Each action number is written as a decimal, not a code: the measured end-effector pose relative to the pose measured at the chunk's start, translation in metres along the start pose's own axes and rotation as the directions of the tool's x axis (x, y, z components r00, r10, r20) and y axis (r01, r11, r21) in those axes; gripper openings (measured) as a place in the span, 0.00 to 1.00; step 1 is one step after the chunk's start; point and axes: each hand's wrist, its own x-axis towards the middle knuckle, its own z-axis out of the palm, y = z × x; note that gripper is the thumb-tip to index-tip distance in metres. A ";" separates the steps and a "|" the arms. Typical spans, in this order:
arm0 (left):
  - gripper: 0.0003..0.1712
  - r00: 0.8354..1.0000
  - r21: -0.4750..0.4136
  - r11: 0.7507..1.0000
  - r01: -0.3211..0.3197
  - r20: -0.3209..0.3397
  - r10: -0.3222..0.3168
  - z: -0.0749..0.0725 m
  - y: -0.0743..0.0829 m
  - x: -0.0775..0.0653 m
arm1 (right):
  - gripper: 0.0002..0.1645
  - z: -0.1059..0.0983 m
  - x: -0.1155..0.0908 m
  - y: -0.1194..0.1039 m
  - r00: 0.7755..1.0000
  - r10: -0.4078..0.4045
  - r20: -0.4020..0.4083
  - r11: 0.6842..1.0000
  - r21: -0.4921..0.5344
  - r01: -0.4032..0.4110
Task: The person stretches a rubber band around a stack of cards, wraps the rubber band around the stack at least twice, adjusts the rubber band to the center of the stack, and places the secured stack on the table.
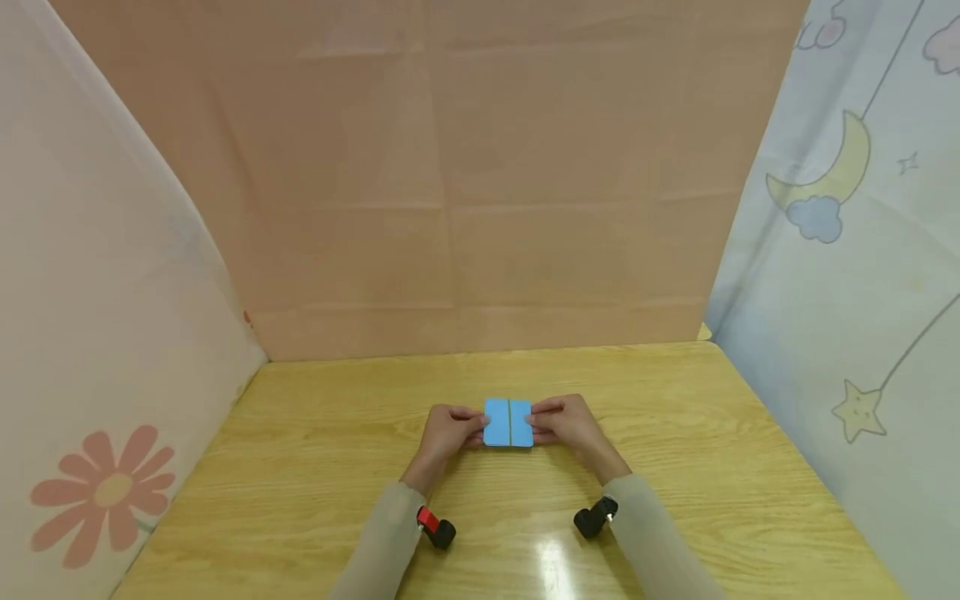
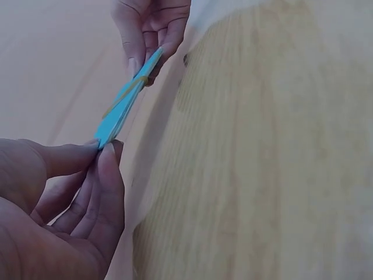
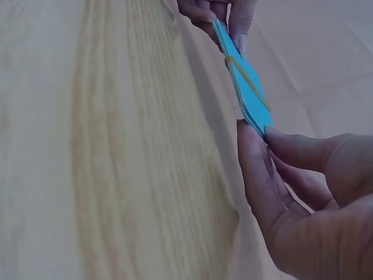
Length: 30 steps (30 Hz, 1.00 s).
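Observation:
A thin stack of light blue cards (image 1: 497, 423) is held up between both hands over the table. Around its middle runs a yellowish rubber band (image 1: 511, 423), also visible as a slanting rubber band (image 3: 247, 81) in the right wrist view. My left hand (image 1: 447, 432) pinches the left edge, thumb on top and fingers beneath. On the opposite edge, my right hand (image 1: 572, 423) pinches in the same way. Layered edges of the blue stack (image 2: 125, 108) show in the left wrist view. The fingers under the cards are partly hidden.
The wood-grain table (image 1: 337, 433) spreads beneath the hands. A brown-orange sheet (image 1: 480, 183) stands along its back edge. Patterned cloths hang at the sides, the left cloth (image 1: 112, 250) with a flower, the right cloth (image 1: 900, 275) with a moon and star.

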 end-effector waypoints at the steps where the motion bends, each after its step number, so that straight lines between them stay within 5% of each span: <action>1: 0.11 1.000 0.009 1.000 -0.002 -0.002 0.002 0.000 0.001 0.002 | 0.17 0.000 0.002 -0.001 1.000 0.003 -0.001 1.000 0.002 -0.003; 21: 0.06 0.999 0.172 0.985 -0.028 -0.038 0.035 0.003 0.004 0.012 | 0.13 0.005 0.018 -0.004 0.999 -0.030 -0.019 0.991 -0.129 0.028; 30: 0.06 0.996 0.243 0.969 -0.052 -0.056 0.067 0.006 0.004 0.013 | 0.09 0.014 0.014 -0.007 0.991 -0.101 -0.093 0.949 -0.309 0.067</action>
